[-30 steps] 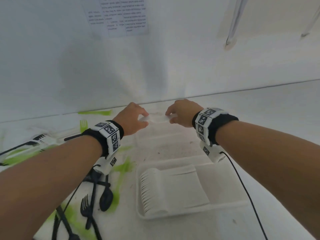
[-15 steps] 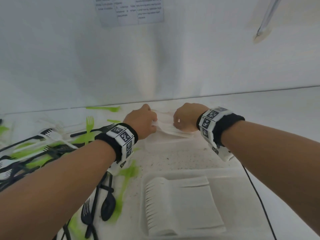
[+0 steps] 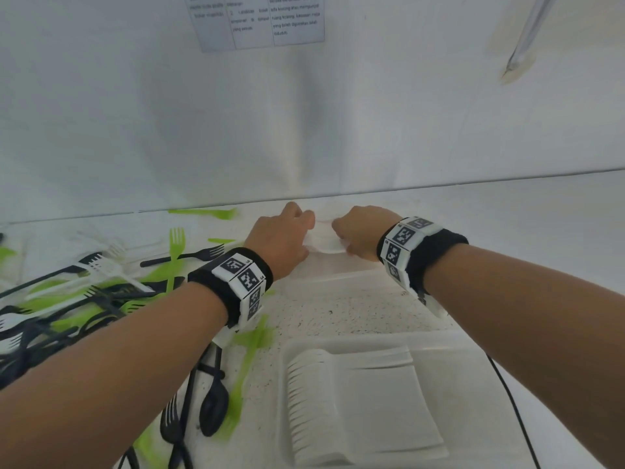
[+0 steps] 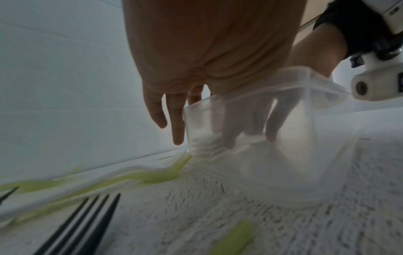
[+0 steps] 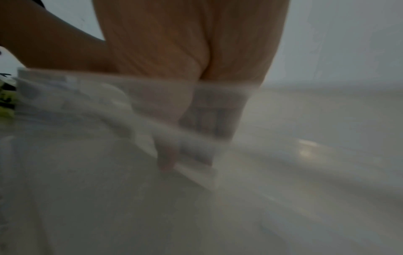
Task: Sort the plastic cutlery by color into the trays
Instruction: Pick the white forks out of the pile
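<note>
At the far edge of the table [image 3: 355,313], by the wall, you held a stack of white cutlery [image 3: 323,240] between both hands, standing in a translucent tray [image 4: 283,138]. Your left hand [image 3: 277,245] had its fingers [image 4: 176,120] curled down around one end, and your right hand [image 3: 358,235] gripped the other. Nearer you, a white tray [image 3: 473,350] held a neat row of white forks [image 3: 355,401]. Green and black cutlery [image 3: 101,292] lay scattered to the left.
</note>
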The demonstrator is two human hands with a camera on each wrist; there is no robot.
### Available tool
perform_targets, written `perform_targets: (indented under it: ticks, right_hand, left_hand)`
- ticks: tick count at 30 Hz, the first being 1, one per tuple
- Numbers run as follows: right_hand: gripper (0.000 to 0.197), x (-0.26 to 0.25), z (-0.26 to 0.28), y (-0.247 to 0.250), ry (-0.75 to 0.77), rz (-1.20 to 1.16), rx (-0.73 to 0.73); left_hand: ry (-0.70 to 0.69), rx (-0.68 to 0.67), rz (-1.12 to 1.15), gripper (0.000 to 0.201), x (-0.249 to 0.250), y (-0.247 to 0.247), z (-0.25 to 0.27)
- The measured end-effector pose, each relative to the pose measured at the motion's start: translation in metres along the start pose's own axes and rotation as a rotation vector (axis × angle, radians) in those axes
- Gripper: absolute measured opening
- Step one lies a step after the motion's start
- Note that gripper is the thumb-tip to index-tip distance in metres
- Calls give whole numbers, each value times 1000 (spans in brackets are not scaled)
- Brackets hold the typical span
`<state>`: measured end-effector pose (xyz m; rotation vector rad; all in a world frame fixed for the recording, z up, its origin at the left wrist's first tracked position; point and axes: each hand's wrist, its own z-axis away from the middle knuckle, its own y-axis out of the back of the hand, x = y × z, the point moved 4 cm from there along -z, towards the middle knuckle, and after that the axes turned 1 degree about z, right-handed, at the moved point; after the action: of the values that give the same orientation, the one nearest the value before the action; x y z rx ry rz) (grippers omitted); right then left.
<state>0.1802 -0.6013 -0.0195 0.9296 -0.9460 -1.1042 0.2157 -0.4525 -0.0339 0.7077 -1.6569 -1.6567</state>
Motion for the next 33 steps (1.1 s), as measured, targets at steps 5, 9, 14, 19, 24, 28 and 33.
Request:
perform_targets:
  ticks: [5, 9, 14, 19, 24, 28, 33]
  right_hand:
    - [11, -5, 0, 6, -62, 103, 26]
    - [14, -11, 1, 9, -38, 102, 19]
    - [16, -10, 3, 10, -37, 75, 22]
    - [5, -8, 7, 12, -47, 72, 23]
    - [34, -4, 19, 36, -76, 17, 178]
    - [57, -14, 24, 48, -93, -435, 208]
    - [81, -66, 25, 61, 34, -718, 127]
  left_hand:
    - [23, 33, 49, 12, -3, 0, -2]
    - [54, 59, 90, 11, -4, -1, -3]
    - [57, 74, 111, 15, -6, -4, -3]
    - [18, 105, 143, 18, -10, -2, 0]
    - [87, 283, 308, 22, -18, 20, 21]
    - [200, 207, 326, 32, -35, 46, 47]
    - [427, 11, 365, 73, -66, 73, 107]
